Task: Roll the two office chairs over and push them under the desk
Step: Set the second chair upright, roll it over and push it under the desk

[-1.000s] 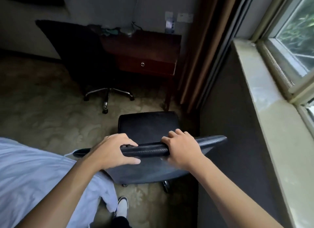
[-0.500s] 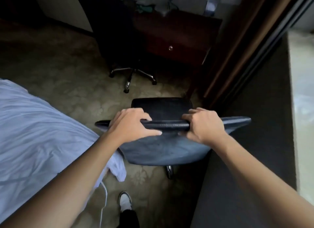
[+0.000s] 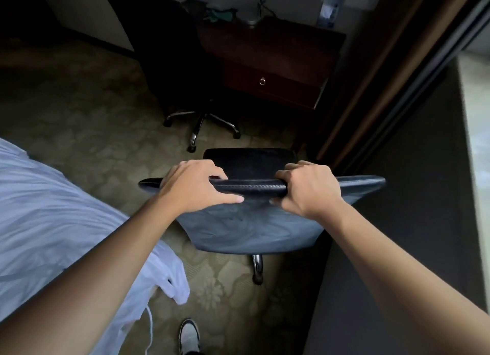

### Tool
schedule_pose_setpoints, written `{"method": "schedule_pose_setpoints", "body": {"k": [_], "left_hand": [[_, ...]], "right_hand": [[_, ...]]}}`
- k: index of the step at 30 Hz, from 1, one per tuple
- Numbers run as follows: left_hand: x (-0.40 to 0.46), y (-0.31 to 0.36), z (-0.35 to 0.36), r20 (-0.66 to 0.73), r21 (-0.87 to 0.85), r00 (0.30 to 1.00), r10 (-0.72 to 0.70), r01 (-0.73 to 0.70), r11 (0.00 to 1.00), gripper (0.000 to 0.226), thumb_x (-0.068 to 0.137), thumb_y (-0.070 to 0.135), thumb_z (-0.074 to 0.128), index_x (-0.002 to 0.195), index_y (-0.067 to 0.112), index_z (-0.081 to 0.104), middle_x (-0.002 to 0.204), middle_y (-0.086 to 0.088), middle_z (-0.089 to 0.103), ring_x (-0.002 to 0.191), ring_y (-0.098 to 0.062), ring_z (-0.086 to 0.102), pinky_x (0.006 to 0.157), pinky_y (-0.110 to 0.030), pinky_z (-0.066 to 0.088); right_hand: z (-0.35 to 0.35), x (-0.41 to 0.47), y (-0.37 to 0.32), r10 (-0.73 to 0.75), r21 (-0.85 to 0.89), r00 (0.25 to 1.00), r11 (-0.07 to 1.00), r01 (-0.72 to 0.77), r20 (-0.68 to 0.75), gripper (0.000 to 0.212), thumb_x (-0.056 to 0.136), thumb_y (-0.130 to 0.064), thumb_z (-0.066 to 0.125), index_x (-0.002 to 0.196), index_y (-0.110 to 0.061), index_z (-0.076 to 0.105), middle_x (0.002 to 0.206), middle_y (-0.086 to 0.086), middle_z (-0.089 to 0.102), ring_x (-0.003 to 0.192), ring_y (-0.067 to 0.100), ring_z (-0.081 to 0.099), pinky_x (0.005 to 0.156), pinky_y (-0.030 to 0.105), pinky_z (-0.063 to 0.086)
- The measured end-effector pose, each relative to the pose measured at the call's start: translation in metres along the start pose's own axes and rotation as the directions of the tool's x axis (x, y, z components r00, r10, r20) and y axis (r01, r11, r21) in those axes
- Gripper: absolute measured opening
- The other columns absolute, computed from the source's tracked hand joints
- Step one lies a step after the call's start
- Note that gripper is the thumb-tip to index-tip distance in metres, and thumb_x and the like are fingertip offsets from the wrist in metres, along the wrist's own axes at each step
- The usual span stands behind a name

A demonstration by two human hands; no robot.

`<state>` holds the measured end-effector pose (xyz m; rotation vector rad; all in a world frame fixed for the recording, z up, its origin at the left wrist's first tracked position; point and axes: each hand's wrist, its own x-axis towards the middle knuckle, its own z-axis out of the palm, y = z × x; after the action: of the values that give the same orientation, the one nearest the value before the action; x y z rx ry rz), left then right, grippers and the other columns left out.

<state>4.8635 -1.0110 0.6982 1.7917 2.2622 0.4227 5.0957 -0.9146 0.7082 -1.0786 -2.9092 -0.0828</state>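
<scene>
Patterned carpet (image 3: 100, 121) is running up to a dark wooden desk (image 3: 278, 50) against the far wall. Nearest, a black office chair (image 3: 254, 222) is standing with its backrest top edge gripped by both hands: left hand (image 3: 193, 187) and right hand (image 3: 310, 190) curling fingers over it, close together. A second chair (image 3: 169, 52) is sitting partly at the desk beyond. White bedding (image 3: 53, 217) is lying to the left.

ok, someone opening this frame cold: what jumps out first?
Both hands gripping the top edge of a dark office chair's backrest at centre frame: left hand and right hand, bare forearms reaching in from the bottom corners. Beyond it, a second black office chair with a chrome base stands at the left end of the dark wooden desk, top centre. A rumpled white bed sheet fills the lower left.
</scene>
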Motion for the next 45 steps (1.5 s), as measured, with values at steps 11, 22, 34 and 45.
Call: {"method": "schedule_pose_setpoints", "body": {"k": [11,22,34,45], "left_hand": [[0.124,-0.029,-0.004,0.003,0.023,0.997,0.083,-0.083,0.996,0.073,0.044,0.102,0.044,0.083,0.045,0.068,0.080,0.023,0.058,0.078,-0.011,0.055,0.072,-0.033,0.041],[0.215,-0.076,-0.027,0.068,0.039,0.982,0.177,-0.180,0.983,0.066,0.045,0.099,0.048,0.075,0.043,0.064,0.076,0.022,0.055,0.076,-0.009,0.056,0.069,-0.031,0.038],[0.177,-0.021,0.006,0.043,0.047,0.988,0.145,-0.147,0.988,0.068,0.064,0.091,0.037,0.086,0.031,0.060,0.094,0.009,0.058,0.101,-0.019,0.057,0.071,-0.036,0.033],[0.216,-0.039,-0.008,-0.097,0.133,0.972,0.215,-0.201,0.971,0.060,0.063,0.091,0.044,0.063,0.032,0.059,0.063,0.013,0.047,0.068,-0.015,0.062,0.057,-0.029,0.038]], "right_hand": [[0.008,0.102,0.040,0.104,0.010,0.995,0.995,-0.104,-0.010,0.045,0.065,-0.062,0.062,0.097,-0.031,0.071,0.088,-0.008,0.068,0.089,0.022,0.064,0.060,0.031,0.043],[0.007,0.186,0.035,0.166,-0.001,0.985,0.986,-0.166,-0.046,0.032,0.061,-0.055,0.061,0.078,-0.028,0.067,0.071,-0.007,0.065,0.071,0.021,0.063,0.049,0.027,0.036],[-0.008,0.169,0.067,0.253,0.000,0.964,0.967,-0.254,0.087,0.037,0.053,-0.045,0.071,0.087,-0.028,0.074,0.078,-0.005,0.065,0.081,0.026,0.062,0.058,0.031,0.046],[0.006,0.201,0.077,0.219,0.001,0.974,0.976,-0.220,-0.047,0.030,0.051,-0.049,0.072,0.069,-0.025,0.071,0.066,-0.004,0.064,0.069,0.023,0.061,0.050,0.025,0.032]]}}
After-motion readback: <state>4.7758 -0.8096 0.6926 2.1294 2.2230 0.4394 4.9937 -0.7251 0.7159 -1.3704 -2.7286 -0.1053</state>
